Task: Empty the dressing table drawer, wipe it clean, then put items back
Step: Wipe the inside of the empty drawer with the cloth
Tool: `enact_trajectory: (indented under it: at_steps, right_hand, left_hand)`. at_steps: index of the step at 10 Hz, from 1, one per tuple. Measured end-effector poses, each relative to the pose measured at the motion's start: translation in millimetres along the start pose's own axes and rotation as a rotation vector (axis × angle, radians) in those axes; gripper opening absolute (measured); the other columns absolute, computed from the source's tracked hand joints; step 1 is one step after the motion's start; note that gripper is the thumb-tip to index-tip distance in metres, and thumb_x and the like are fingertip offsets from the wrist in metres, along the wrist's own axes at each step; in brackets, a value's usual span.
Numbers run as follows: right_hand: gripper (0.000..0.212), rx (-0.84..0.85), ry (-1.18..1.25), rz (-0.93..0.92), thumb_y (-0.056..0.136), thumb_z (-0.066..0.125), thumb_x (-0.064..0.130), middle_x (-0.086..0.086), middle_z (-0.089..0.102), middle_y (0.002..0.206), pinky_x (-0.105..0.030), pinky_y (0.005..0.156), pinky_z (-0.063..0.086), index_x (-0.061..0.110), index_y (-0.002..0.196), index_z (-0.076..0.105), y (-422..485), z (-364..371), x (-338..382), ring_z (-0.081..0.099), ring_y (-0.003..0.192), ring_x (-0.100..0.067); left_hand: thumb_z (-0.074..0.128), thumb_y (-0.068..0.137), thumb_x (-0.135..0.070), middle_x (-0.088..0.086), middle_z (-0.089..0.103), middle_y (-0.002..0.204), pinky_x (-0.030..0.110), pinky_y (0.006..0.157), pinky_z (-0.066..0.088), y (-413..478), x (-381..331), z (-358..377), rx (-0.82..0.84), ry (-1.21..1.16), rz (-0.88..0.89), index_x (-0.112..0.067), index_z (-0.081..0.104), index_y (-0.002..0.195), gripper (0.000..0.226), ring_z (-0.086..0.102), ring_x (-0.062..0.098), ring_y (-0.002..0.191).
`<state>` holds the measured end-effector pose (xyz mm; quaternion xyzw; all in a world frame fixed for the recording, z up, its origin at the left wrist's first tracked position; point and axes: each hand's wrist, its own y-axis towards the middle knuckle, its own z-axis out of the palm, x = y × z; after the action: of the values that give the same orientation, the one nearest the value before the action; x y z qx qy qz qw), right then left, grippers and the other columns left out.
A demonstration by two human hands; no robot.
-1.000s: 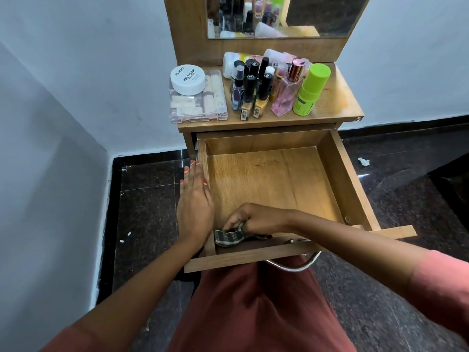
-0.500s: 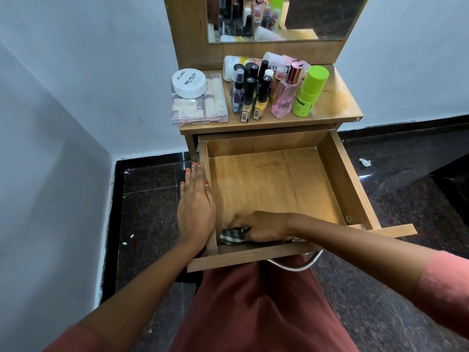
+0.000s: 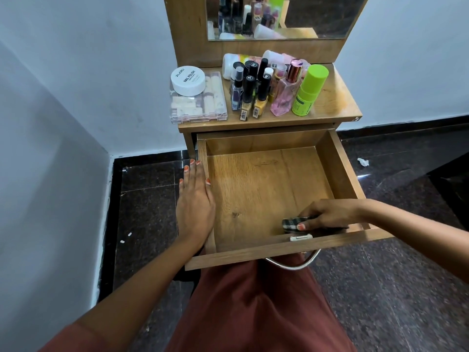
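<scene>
Dark stone flooring (image 3: 142, 199) is being spanned by a pulled-out wooden drawer (image 3: 338, 161). Near its front right corner a checked cloth (image 3: 291, 223) is being gripped by the right hand (image 3: 327, 215), fingers curled around it. The left hand (image 3: 195, 201) is being rested flat, fingers straight, on the left wall. Bottles (image 3: 256, 95) are being kept crowded on the counter (image 3: 335, 97) above. If the wiping is being done too hard, they are likely being jolted over, or the drawer tugged off its runners.
</scene>
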<state>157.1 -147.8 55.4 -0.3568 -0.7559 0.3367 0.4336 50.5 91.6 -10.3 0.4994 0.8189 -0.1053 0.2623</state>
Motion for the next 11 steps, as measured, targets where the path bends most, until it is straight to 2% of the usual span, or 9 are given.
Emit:
enact_trajectory:
  at_steps: [2,3,4,5,6,7,8,10,11]
  right_hand:
    - [0.017,-0.030,-0.011,-0.102,0.093,0.048,0.033,0.008,0.054,0.100,-0.024,0.083,0.042,0.026,0.080,0.057,21.3,11.1,24.1,0.053,0.089,-0.009]
    - [0.022,-0.029,-0.002,-0.156,0.094,0.048,0.031,0.004,0.052,0.106,-0.032,0.092,0.042,0.013,0.090,0.061,34.6,17.4,37.2,0.053,0.098,-0.016]
    - [0.019,-0.041,0.025,-0.169,0.094,0.048,0.030,0.009,0.051,0.097,-0.026,0.085,0.041,0.015,0.092,0.059,36.6,19.3,34.7,0.051,0.093,-0.012]
    - [0.011,-0.059,0.028,-0.099,0.095,0.047,0.030,0.015,0.048,0.082,-0.009,0.066,0.038,0.026,0.086,0.051,31.7,17.2,19.4,0.048,0.076,-0.004]
    - [0.010,-0.051,0.047,0.052,0.095,0.045,0.034,0.010,0.054,0.095,-0.010,0.075,0.038,0.030,0.101,0.051,19.1,10.5,-3.9,0.051,0.089,-0.009]
    - [0.053,-0.084,-0.003,0.215,0.096,0.042,0.039,-0.002,0.042,0.142,-0.029,0.103,0.029,0.017,0.142,0.029,6.1,2.3,-22.9,0.040,0.126,-0.018]
    - [0.057,-0.132,-0.082,0.213,0.096,0.042,0.037,-0.005,0.032,0.150,-0.030,0.109,0.025,0.013,0.144,0.023,6.7,3.1,-28.1,0.035,0.134,-0.020]
    - [0.030,-0.093,-0.203,0.092,0.095,0.047,0.025,-0.008,0.058,0.122,-0.030,0.086,0.041,0.015,0.122,0.051,2.4,-2.5,-12.0,0.054,0.102,-0.018]
    - [0.029,-0.072,-0.315,0.108,0.092,0.050,0.016,-0.007,0.062,0.118,-0.032,0.086,0.046,0.013,0.120,0.057,1.7,-7.5,-3.0,0.057,0.102,-0.022]
  left_hand:
    - [0.024,0.100,-0.022,0.006,0.008,0.156,0.026,0.115,-0.002,2.3,-2.1,-1.2,0.026,0.068,0.055,-0.010,0.012,0.146,0.049,0.004,0.016,0.145]
    - [0.024,0.100,-0.021,0.006,0.007,0.157,0.027,0.116,-0.002,2.7,-2.3,-1.1,0.031,0.091,0.052,-0.010,0.011,0.146,0.049,0.003,0.016,0.145]
    - [0.023,0.100,-0.021,0.006,0.007,0.157,0.027,0.116,-0.003,2.5,-2.5,-1.2,0.029,0.105,0.046,-0.011,0.011,0.146,0.049,0.003,0.016,0.145]
    - [0.022,0.100,-0.021,0.006,0.006,0.157,0.027,0.116,-0.003,2.1,-2.5,-1.7,0.034,0.111,0.044,-0.011,0.010,0.146,0.049,0.002,0.016,0.145]
    - [0.022,0.100,-0.021,0.006,0.006,0.157,0.027,0.116,-0.003,1.8,-2.6,-2.5,0.037,0.110,0.043,-0.011,0.010,0.146,0.049,0.002,0.016,0.145]
    - [0.022,0.100,-0.022,0.006,0.006,0.157,0.027,0.116,-0.002,1.4,-2.4,-2.4,0.035,0.106,0.043,-0.011,0.010,0.146,0.049,0.003,0.016,0.145]
    - [0.022,0.100,-0.021,0.006,0.007,0.157,0.028,0.116,-0.001,1.4,-3.0,-1.5,0.036,0.100,0.040,-0.010,0.011,0.146,0.049,0.003,0.017,0.145]
    - [0.023,0.100,-0.021,0.006,0.008,0.156,0.028,0.116,0.000,2.3,-2.3,-1.8,0.032,0.103,0.040,-0.009,0.012,0.146,0.049,0.004,0.017,0.145]
    - [0.023,0.100,-0.021,0.007,0.009,0.156,0.029,0.117,0.001,1.1,-2.7,-2.4,0.037,0.100,0.038,-0.009,0.012,0.146,0.048,0.005,0.017,0.145]
